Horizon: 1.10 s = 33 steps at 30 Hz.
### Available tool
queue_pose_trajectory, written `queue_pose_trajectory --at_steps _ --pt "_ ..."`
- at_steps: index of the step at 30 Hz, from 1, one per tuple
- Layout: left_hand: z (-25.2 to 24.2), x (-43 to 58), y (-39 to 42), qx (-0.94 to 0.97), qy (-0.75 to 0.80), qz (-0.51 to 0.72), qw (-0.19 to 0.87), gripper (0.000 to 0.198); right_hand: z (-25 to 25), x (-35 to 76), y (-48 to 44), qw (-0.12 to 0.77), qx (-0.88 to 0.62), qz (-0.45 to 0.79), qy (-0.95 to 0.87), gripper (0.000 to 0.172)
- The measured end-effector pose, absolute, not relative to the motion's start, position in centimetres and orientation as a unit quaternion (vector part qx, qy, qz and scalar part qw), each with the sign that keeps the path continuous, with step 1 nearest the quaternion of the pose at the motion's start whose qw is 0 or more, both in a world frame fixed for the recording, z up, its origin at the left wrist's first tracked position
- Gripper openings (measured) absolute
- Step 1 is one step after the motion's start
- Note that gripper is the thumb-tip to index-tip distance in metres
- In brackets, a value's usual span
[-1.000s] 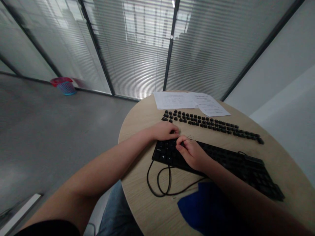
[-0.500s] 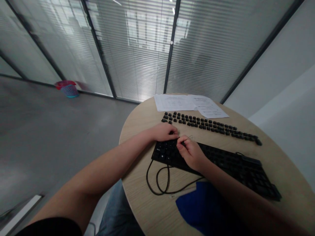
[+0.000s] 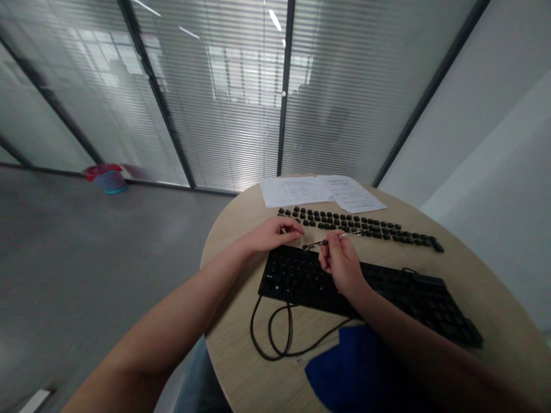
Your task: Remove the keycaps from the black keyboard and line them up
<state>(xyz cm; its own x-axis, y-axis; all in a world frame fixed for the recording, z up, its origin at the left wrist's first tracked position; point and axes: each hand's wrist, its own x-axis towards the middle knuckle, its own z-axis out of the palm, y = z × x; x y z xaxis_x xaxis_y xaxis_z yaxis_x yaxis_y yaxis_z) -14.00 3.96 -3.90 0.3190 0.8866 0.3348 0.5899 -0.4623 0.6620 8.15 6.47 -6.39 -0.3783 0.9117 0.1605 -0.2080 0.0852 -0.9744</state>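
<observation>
A black keyboard (image 3: 387,287) lies across the round wooden table (image 3: 241,229). My right hand (image 3: 340,264) is closed on a thin wire keycap puller (image 3: 321,243), held just above the keyboard's far left edge, with a small dark keycap at its tip. My left hand (image 3: 275,232) rests on the table by the keyboard's far left corner, fingers curled together near that tip; I cannot make out anything in them. Behind the keyboard, several loose black keycaps (image 3: 357,225) lie in two rows.
Two printed sheets (image 3: 318,190) lie at the table's far edge. The keyboard's cable (image 3: 275,332) loops near the front edge beside a blue cloth (image 3: 353,367). A red and blue basket (image 3: 105,178) stands on the grey floor by the glass partition.
My right hand has lifted off the keys with the puller and a keycap on its tip. My left hand shifted slightly away from the keyboard. The view moved a little.
</observation>
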Motion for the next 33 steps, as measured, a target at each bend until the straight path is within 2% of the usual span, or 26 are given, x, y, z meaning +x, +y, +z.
queue_pose_trajectory --at_steps 7,19,33 --pt "-3.5 -13.7 3.5 0.781 0.424 0.344 0.305 0.025 -6.2 7.6 7.1 0.484 -0.314 0.653 -0.491 0.058" --pt "-2.7 -12.5 3.0 0.769 0.449 0.354 0.286 0.013 -5.7 7.3 7.1 0.474 -0.299 0.674 -0.48 0.061" --pt "-3.4 -13.7 3.6 0.719 0.447 0.365 0.387 0.023 -6.3 7.1 6.9 0.465 -0.277 0.661 -0.519 0.059"
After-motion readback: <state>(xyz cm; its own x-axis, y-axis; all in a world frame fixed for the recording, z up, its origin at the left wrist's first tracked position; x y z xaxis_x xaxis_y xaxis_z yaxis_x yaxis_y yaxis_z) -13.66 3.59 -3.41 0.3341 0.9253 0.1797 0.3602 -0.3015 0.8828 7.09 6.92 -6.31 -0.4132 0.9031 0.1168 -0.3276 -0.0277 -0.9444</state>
